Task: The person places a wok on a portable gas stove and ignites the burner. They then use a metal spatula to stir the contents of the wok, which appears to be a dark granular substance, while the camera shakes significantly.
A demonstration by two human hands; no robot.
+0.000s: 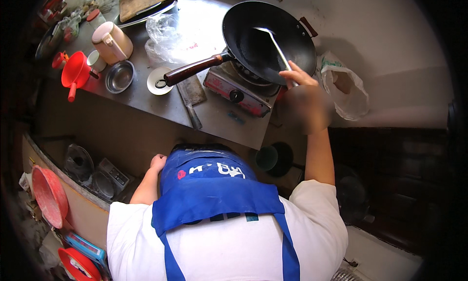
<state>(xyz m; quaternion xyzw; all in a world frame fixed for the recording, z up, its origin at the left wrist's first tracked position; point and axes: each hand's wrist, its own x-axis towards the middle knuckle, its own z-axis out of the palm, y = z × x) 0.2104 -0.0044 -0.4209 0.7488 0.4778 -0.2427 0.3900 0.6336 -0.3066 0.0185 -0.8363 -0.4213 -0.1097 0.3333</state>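
Observation:
My right hand (pixel 300 78) is closed around the handle of a metal spatula (pixel 279 49), whose head rests inside a black wok (pixel 252 36). The wok sits on a portable gas stove (pixel 237 92), its brown wooden handle (pixel 197 68) pointing left over a small white bowl (pixel 155 80). A cleaver (pixel 192 98) lies on the metal counter between bowl and stove. Down at the left side of my blue apron (pixel 215 193) is my left hand (pixel 158 162), away from the counter; its fingers are partly hidden, and I cannot see whether it holds anything.
Left on the counter (pixel 146 105) are a steel bowl (pixel 120 77), a red ladle (pixel 76 70), a white mug (pixel 96 61), a pitcher (pixel 112 41) and a clear plastic bag (pixel 164 39). A cutting board (pixel 146 2) lies behind. The wall and a hanging plastic bag (pixel 345 87) are right of the wok.

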